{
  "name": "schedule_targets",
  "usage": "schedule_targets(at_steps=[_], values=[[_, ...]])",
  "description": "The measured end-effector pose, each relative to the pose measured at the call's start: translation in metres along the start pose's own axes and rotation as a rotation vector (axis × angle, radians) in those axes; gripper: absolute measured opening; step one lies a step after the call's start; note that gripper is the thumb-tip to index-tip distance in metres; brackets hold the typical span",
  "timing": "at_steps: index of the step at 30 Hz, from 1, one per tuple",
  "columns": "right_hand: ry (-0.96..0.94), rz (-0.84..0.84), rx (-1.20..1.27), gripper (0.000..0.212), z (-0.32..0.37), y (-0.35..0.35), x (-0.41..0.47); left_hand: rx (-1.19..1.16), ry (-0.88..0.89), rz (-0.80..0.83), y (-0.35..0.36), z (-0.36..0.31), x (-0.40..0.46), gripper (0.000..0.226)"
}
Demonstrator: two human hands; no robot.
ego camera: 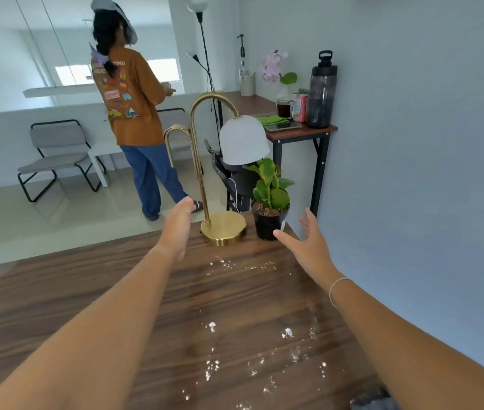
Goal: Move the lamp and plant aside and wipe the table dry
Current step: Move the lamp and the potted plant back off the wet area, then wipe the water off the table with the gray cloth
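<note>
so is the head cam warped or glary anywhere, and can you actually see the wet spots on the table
Head view: wide-angle bending curves the table edge and the wall; daylight glints white off the water droplets, so they read clearly; the lamp base shines; both hands are slightly soft.

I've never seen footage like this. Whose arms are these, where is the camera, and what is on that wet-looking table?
There is no machine here: a person wears one wide-angle camera on the head, looking forward and down, so you see their own two bare arms reaching out. The left hand is open beside the gold lamp, and the right hand is open next to the potted plant. Neither hand holds anything. Both items stand at the far end of a dark wooden table. The shiny specks nearer the camera look like water droplets. Beyond the table, another person stands turned away, and a side table against the wall carries a bottle and drinks.
</note>
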State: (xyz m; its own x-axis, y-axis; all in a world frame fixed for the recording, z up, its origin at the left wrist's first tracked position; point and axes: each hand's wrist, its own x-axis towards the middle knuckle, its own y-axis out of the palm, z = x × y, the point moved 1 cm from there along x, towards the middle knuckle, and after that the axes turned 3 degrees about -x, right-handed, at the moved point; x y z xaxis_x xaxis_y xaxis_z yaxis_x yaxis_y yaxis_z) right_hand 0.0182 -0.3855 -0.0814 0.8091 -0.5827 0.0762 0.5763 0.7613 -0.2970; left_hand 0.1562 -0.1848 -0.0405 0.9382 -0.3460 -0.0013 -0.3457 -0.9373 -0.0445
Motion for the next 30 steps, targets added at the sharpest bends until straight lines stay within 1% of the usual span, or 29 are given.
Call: schedule_targets(at_steps=[1,2,4,5,9,13,15,16,19,21,23,26,28,30], values=[[-0.005,-0.004,-0.02,0.092,0.002,-0.003,-0.013,0.01,-0.003,0.013,-0.003,0.001,-0.012,0.017],[-0.007,-0.004,-0.045,0.09,0.004,-0.006,-0.026,0.02,-0.008,0.024,-0.006,0.003,-0.022,0.022],[-0.004,0.006,-0.091,0.085,0.005,-0.013,-0.056,0.076,-0.026,0.033,-0.014,0.008,-0.047,0.047],[-0.003,0.012,-0.117,0.082,0.005,-0.016,-0.072,0.116,-0.025,0.034,-0.018,0.01,-0.061,0.053],[0.011,0.023,-0.273,0.07,0.004,-0.028,-0.144,0.255,0.08,0.076,-0.034,0.019,-0.122,0.048],[0.053,0.053,-0.593,0.063,-0.01,-0.042,-0.209,0.421,0.109,0.143,-0.054,0.032,-0.175,0.048],[0.059,0.04,-0.717,0.06,-0.015,-0.053,-0.236,0.526,0.121,0.194,-0.065,0.039,-0.193,0.05],[0.059,0.023,-0.786,0.06,-0.017,-0.058,-0.246,0.575,0.122,0.211,-0.07,0.042,-0.199,0.05],[0.06,-0.037,-1.102,0.063,-0.027,-0.069,-0.273,0.651,0.114,0.235,-0.081,0.048,-0.214,0.051],[0.118,-0.055,-1.212,0.066,-0.034,-0.072,-0.285,0.676,0.125,0.243,-0.085,0.051,-0.219,0.051],[0.167,-0.059,-1.21,0.065,-0.038,-0.071,-0.29,0.694,0.135,0.248,-0.088,0.052,-0.22,0.051],[0.15,-0.069,-1.203,0.056,-0.039,-0.066,-0.288,0.685,0.127,0.235,-0.096,0.051,-0.219,0.051],[0.15,-0.103,-1.178,0.051,-0.037,-0.063,-0.284,0.686,0.121,0.209,-0.103,0.049,-0.215,0.051],[0.13,-0.175,-1.087,0.047,-0.03,-0.059,-0.276,0.694,0.111,0.185,-0.112,0.045,-0.209,0.052]])
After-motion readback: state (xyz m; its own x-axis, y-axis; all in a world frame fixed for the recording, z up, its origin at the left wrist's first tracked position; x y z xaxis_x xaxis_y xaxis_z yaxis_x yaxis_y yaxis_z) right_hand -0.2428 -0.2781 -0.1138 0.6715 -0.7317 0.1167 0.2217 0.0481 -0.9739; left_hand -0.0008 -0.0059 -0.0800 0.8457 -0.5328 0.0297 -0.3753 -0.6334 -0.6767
